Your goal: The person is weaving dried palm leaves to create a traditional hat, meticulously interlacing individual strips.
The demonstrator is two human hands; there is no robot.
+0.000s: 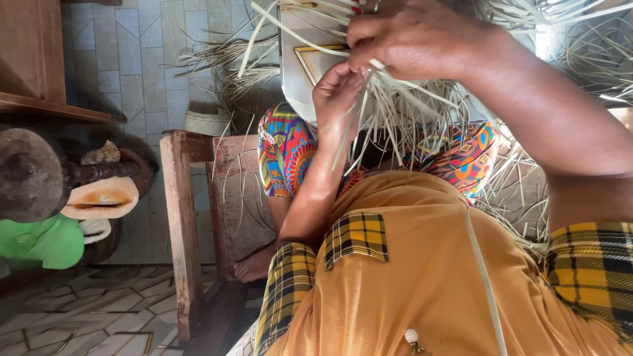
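Note:
Both my hands work a bundle of pale dried straw strips (395, 118) over my lap. My right hand (415, 39), at the top of the view, pinches several strips between thumb and fingers. Just below it, my left hand (336, 99) grips other strips of the same bundle, fingers curled. The loose ends fan downward and to the right. Behind the strips a white flat piece with a yellow outline (306, 62) is partly hidden. A bright patterned cloth (287, 151) covers my knees under the straw. My sleeves are orange with yellow plaid cuffs.
A worn wooden stool (181, 217) stands left of my legs, my bare foot (254, 264) beside it. More loose straw (224, 72) and a small woven basket (208, 122) lie on the tiled floor. A large shell (102, 198) and a green object (39, 240) sit at far left.

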